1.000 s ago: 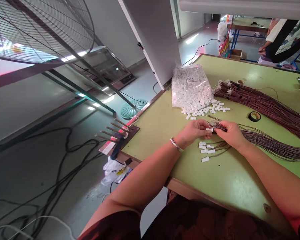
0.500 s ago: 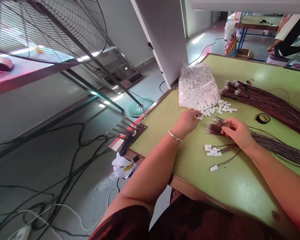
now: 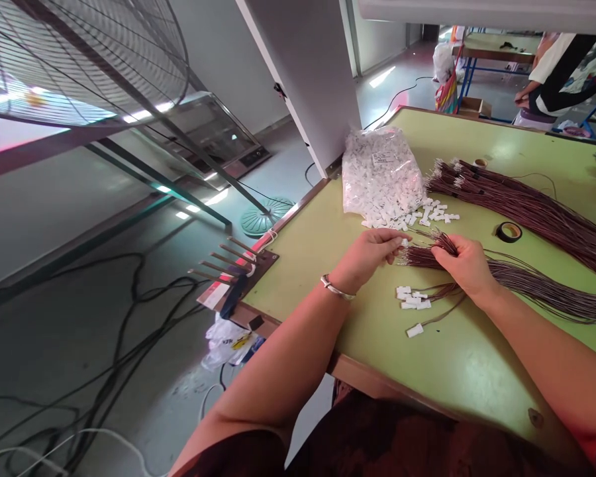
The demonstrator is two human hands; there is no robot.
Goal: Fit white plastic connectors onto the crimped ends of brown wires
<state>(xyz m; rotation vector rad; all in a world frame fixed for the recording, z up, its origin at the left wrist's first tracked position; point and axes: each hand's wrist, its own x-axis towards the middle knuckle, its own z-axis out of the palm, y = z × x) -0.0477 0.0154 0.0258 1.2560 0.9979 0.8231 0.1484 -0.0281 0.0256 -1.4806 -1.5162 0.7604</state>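
Observation:
Between the thumb and forefinger of my left hand [image 3: 372, 255] is a small white plastic connector [image 3: 404, 243], held close to the wire ends. My right hand [image 3: 464, 265] is closed around some dark brown wires [image 3: 443, 244] with bare metal tips pointing left. Under it lies the rest of the wire bundle [image 3: 526, 281], trailing off to the right. Just below the hands, several wires end in fitted white connectors [image 3: 413, 299]. Loose white connectors [image 3: 434, 213] spill beside a clear plastic bag [image 3: 383, 175] full of them.
A second brown wire bundle [image 3: 531, 212] lies farther back, near a roll of black tape [image 3: 508, 232]. A rack of metal pegs [image 3: 238, 262] sits on the table's left edge. A fan [image 3: 104, 66] stands at left; a person [image 3: 551, 79] is in the background.
My left hand has brought a white connector from the loose pile towards the wire ends. My right hand has closed more firmly around the wires. The view has shifted slightly right.

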